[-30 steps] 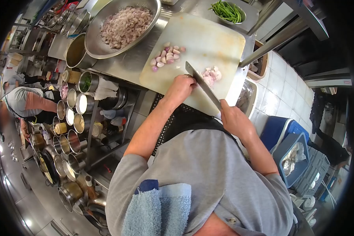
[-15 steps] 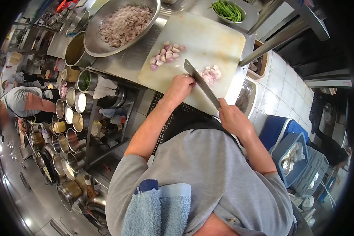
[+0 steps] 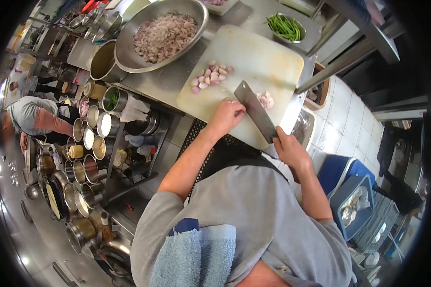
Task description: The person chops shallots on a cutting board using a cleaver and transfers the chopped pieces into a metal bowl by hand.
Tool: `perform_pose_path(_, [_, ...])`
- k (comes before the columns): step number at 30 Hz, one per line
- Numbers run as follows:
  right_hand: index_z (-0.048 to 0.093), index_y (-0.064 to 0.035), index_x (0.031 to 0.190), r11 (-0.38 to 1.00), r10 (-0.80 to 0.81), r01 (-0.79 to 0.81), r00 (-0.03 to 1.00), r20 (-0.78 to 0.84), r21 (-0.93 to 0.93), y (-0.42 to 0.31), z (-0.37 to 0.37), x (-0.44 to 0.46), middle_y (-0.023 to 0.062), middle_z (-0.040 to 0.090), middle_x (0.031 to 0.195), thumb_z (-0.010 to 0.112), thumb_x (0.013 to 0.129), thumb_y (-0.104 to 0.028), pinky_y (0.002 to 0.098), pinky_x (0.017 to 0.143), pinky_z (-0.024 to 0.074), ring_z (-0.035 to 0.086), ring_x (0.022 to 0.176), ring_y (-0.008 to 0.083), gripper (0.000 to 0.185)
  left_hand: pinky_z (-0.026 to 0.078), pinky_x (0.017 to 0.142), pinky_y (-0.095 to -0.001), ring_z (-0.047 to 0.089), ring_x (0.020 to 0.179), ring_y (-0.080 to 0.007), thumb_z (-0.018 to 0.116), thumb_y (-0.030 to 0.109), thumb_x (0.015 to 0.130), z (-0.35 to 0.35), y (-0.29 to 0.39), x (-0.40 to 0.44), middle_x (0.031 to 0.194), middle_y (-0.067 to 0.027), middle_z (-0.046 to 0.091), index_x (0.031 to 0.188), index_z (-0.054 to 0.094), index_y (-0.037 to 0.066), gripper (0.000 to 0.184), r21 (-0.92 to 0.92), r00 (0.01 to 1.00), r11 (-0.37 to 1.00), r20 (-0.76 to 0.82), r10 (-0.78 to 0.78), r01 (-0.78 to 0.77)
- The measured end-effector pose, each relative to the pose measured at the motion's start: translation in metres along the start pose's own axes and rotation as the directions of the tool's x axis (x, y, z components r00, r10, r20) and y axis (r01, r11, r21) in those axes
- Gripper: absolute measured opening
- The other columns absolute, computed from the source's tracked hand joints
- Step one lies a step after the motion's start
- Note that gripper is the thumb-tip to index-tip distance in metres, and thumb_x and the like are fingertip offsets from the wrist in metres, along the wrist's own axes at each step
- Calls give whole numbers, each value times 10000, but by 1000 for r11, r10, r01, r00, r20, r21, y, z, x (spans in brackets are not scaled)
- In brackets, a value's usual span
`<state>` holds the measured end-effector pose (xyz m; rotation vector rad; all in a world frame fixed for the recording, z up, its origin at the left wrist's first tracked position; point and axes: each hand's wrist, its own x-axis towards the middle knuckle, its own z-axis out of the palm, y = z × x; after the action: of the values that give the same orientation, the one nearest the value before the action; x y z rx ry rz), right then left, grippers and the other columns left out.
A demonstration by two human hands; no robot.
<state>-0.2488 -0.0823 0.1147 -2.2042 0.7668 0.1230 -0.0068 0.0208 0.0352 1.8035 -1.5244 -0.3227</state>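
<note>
My right hand (image 3: 291,150) grips the handle of a cleaver (image 3: 256,111), its broad blade tilted over the cutting board (image 3: 273,57). My left hand (image 3: 227,116) is on the board's near side with curled fingers close to the blade; whatever they pinch is hidden. Beyond my left hand lies a cluster of peeled shallots (image 3: 213,75), whole or halved. On the blade's far right side is a small heap of sliced shallots (image 3: 265,99), partly covered by the cleaver.
A wide steel bowl (image 3: 124,52) of sliced shallots (image 3: 165,38) stands left of the board. At the back right is a small bowl of thin green pods (image 3: 285,27). A metal post (image 3: 330,71) rises at the right. Several pots fill the left shelf; another person (image 3: 33,119) stands beyond.
The view has shifted, so the board appears lower and further right. The cleaver's blade now shows more of its flat face and hides more of the sliced heap.
</note>
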Motion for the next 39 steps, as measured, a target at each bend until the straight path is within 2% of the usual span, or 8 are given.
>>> perform_pose_path(1, [468, 8, 1186, 1000, 18, -17, 1000, 14, -12, 0, 2, 1, 371, 612, 886, 517, 982, -184, 581, 781, 441, 577, 913, 543, 285, 536, 717, -386, 639, 781, -304, 743, 78, 773, -3, 2, 1, 882, -120, 678, 911, 715, 38, 146, 77, 999, 996, -17, 36, -35])
perform_pose_path(4, [464, 8, 1192, 1000, 16, -16, 1000, 12, -20, 1, 5, 2, 375, 612, 891, 513, 979, -174, 586, 787, 439, 580, 925, 543, 284, 534, 735, -392, 640, 816, -300, 744, 83, 779, -6, 16, 1, 921, -126, 668, 928, 713, 29, 161, 42, 980, 979, -11, -200, 200])
perform_pose_path(5, [464, 9, 1194, 1000, 18, -17, 1000, 17, -16, 2, 5, 2, 375, 613, 890, 515, 978, -173, 587, 788, 440, 581, 926, 542, 287, 531, 764, -397, 645, 842, -312, 731, 75, 795, -6, 18, 0, 943, -136, 654, 934, 708, 13, 154, -91, 970, 966, -2, -244, 243])
perform_pose_path(9, [466, 20, 1207, 1000, 15, -15, 1000, 5, -11, -1, 7, -1, 370, 619, 882, 521, 973, -163, 591, 789, 443, 593, 922, 535, 303, 544, 821, -384, 665, 902, -322, 689, 48, 824, -15, -6, -2, 1013, -146, 670, 969, 718, 7, 154, -90, 990, 993, 107, 93, -83])
perform_pose_path(12, [464, 49, 1234, 999, 1, -1, 1000, 7, -39, 2, 9, -1, 366, 630, 863, 525, 965, -146, 596, 784, 454, 618, 890, 521, 338, 545, 841, -386, 668, 923, -317, 665, 37, 837, -21, -13, 3, 1014, -138, 690, 976, 718, 6, 152, -55, 974, 989, 176, 144, -136])
perform_pose_path(14, [432, 40, 1152, 995, -81, 80, 996, -21, -53, 8, 12, 0, 348, 625, 750, 507, 961, -131, 608, 721, 478, 627, 758, 527, 268, 546, 832, -382, 672, 929, -305, 642, 27, 850, -20, -14, 6, 1006, -120, 704, 967, 713, 11, 138, -41, 972, 991, 193, 136, -130])
perform_pose_path(20, [422, 44, 1089, 985, -144, 142, 989, -18, -99, -6, 2, -9, 324, 610, 684, 492, 936, -85, 595, 668, 480, 621, 692, 514, 213, 559, 791, -374, 682, 891, -301, 620, 31, 854, -17, -21, 6, 1006, -109, 709, 955, 713, 30, 137, 25, 964, 980, 187, 188, -196])
perform_pose_path(39, [419, 58, 1010, 978, -130, 135, 991, 38, -157, -15, 7, 2, 314, 609, 673, 487, 906, -29, 573, 647, 485, 630, 680, 490, 152, 568, 803, -357, 690, 911, -272, 630, -22, 804, -11, -16, -5, 1006, -103, 716, 943, 713, 25, 169, 54, 979, 978, 27, 201, -202])
